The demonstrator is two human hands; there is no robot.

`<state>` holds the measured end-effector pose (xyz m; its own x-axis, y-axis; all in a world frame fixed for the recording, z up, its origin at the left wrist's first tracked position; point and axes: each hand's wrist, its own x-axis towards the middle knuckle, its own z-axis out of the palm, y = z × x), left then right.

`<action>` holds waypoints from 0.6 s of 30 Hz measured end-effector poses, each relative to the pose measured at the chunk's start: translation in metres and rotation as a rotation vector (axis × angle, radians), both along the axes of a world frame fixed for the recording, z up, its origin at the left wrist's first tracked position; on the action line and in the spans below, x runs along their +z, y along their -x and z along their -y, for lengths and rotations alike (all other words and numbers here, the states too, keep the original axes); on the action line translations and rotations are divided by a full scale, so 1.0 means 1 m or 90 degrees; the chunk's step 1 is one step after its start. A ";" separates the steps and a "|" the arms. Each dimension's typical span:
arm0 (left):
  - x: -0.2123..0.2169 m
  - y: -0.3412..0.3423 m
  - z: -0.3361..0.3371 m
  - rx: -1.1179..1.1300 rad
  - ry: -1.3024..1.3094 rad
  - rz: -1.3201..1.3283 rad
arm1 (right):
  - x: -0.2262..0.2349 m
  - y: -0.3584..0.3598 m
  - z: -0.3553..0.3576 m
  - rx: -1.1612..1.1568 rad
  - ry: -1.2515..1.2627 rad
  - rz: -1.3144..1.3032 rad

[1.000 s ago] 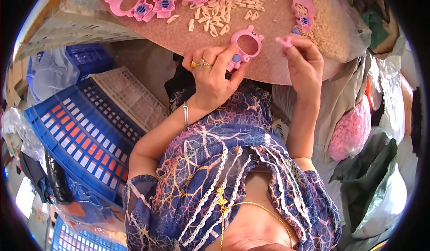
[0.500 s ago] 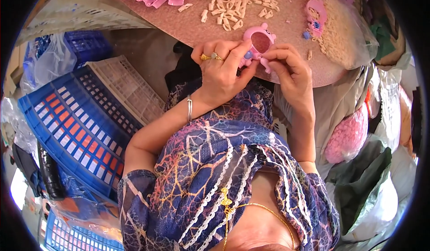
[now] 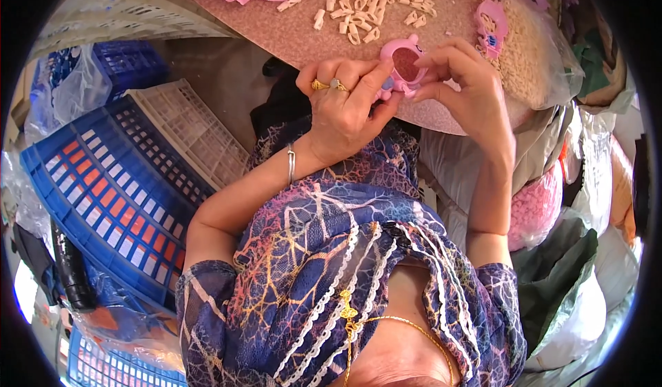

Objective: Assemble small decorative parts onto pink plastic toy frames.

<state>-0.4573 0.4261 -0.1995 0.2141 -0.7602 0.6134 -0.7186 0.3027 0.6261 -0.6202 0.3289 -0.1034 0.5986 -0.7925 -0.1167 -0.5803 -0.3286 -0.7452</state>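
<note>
Over the table's near edge, my left hand [image 3: 348, 101] is closed on a pink plastic toy frame [image 3: 386, 50] with a big round opening and small ears. A blue round piece [image 3: 388, 83] shows on the frame beside my left fingertips. My right hand [image 3: 469, 87] is at the frame's right side, its thumb and fingers curved and apart. The right thumb tip is beside a small pink part [image 3: 408, 92] at the frame's lower end. I see nothing held in the right hand, though its fingertips are close to the frame.
Small cream plastic pieces [image 3: 358, 14] lie scattered on the table [image 3: 276, 32]. More pink frames [image 3: 492, 25] with blue centres lie beyond and to the right, by a clear bag [image 3: 527, 49] of cream pieces. Blue crates [image 3: 103, 201] stand at left, bags [image 3: 538, 207] at right.
My right hand has let go of the small pink part and moved right and up, its fingers spreading. The small part now sits against the frame. My left hand has hardly moved.
</note>
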 end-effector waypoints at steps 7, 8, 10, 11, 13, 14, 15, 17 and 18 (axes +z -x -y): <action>-0.001 0.001 -0.003 0.006 -0.006 -0.007 | 0.024 -0.026 0.032 0.170 -0.040 -0.131; -0.001 0.001 -0.003 0.008 -0.007 -0.007 | 0.024 -0.028 0.033 0.201 0.006 -0.157; 0.000 0.001 -0.003 0.010 -0.009 0.001 | 0.031 -0.035 0.024 0.199 0.046 -0.147; 0.000 0.000 -0.004 0.009 -0.011 0.001 | 0.033 -0.038 0.019 0.193 0.086 -0.137; 0.002 -0.002 -0.004 -0.008 -0.028 0.012 | 0.032 -0.041 0.018 0.209 0.128 -0.153; 0.002 -0.002 -0.003 -0.010 -0.031 0.013 | 0.032 -0.042 0.017 0.225 0.172 -0.169; 0.001 -0.002 -0.002 -0.008 -0.021 0.005 | 0.030 -0.042 0.020 0.224 0.169 -0.169; 0.002 -0.001 0.000 -0.009 -0.011 -0.002 | 0.027 -0.042 0.025 0.254 0.136 -0.168; 0.004 0.000 0.000 -0.011 -0.018 -0.003 | 0.027 -0.042 0.026 0.250 0.137 -0.169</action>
